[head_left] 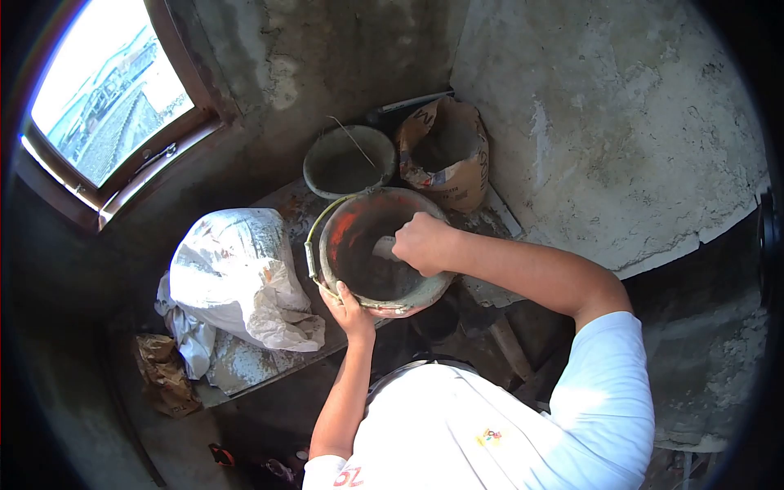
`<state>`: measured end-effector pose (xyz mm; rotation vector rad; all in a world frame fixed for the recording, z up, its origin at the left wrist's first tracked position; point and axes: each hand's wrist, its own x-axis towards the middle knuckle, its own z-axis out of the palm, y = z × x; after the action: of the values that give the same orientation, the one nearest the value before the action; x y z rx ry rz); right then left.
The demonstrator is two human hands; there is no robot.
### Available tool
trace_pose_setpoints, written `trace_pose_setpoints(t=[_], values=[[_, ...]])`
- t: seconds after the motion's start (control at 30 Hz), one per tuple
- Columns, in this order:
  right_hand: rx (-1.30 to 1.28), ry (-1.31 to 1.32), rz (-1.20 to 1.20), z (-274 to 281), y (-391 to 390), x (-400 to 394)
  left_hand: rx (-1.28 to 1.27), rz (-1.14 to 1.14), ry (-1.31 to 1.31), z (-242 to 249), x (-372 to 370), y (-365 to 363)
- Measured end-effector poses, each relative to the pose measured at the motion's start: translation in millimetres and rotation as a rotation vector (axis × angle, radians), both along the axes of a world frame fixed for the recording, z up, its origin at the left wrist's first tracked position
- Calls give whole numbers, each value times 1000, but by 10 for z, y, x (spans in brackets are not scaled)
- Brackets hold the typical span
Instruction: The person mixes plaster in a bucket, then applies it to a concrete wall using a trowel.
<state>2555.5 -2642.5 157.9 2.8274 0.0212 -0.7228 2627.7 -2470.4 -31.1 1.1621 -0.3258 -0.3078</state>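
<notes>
A cement-smeared bucket [333, 245] with red patches inside its wall and a yellowish wire handle stands in front of me, grey material in its bottom. My left hand [349, 310] grips its near rim, thumb over the edge. My right hand [426, 245] is closed in a fist over the bucket's opening. From that fist a pale tool [385, 248] reaches down into the bucket; its kind is hard to make out, and its lower end is hidden.
Behind it stand a second grey bucket [331, 155] with a thin wire handle and an open brown paper sack [465, 184]. A full white sack [233, 265] sits on the board at left. Crumpled brown paper [163, 371] lies beyond it. A window [114, 98] is upper left; a rough slab rises at right.
</notes>
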Motion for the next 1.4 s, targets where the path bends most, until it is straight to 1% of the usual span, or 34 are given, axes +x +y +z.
trace_pose_setpoints(t=[0.03,0.1,0.2,0.23,0.3,0.37,0.43,0.5,0.53,0.6,0.63,0.7,0.73,0.77,0.83,0.87,0.9,0.97,1.03,1.1,1.13,1.2,1.23,1.33,1.4], values=[[-2,2,0,27,-18,-50,-6,-7,4,20,-8,3],[-2,89,10,106,-67,-105,-15,-9,8,30,-24,-4],[-74,68,72,262,-119,-77,-35,0,2,-26,-2,-14],[-75,65,67,221,-166,-18,-40,9,4,-48,4,-27],[-183,-33,132,51,-188,174,-35,7,11,-80,-6,-3],[-193,-61,148,-24,-171,345,19,9,-9,-76,6,-4],[-204,-88,171,-96,-129,412,-14,-9,12,-51,-8,-11],[-262,30,209,-152,-33,436,-46,-17,34,-3,-8,-13],[-261,32,214,-167,-2,432,-74,-12,48,21,-14,-29],[-250,235,281,9,142,425,-123,-2,67,-1,-15,-35],[-249,235,288,65,196,447,-121,5,68,-26,-5,-18],[-137,265,269,156,257,455,-117,-46,60,4,-8,-12],[-20,226,201,202,224,491,-121,-51,60,14,-20,-21],[-24,224,196,199,175,546,-109,-32,57,24,-24,-21],[123,206,64,142,47,650,-102,-14,49,36,-21,-21],[139,153,11,139,-17,652,-75,-5,39,33,-21,-14],[137,151,12,133,-86,636,-46,6,30,28,-24,1],[174,57,-141,118,-229,572,-54,-6,27,16,-11,16],[155,49,-158,58,-313,480,-62,-15,29,0,-1,19],[149,-52,-202,13,-343,361,-49,-21,13,-26,7,10],[150,-52,-204,3,-383,313,-48,-24,13,-51,23,4],[12,-84,-251,61,-406,223,-89,-44,21,-78,34,5],[18,-87,-255,30,-437,193,-83,-48,18,-93,24,20],[9,-115,-282,-1,-485,130,-86,-36,62,26,-9,-14],[-6,-83,-175,22,-296,71,-73,-17,69,61,-24,-30]])
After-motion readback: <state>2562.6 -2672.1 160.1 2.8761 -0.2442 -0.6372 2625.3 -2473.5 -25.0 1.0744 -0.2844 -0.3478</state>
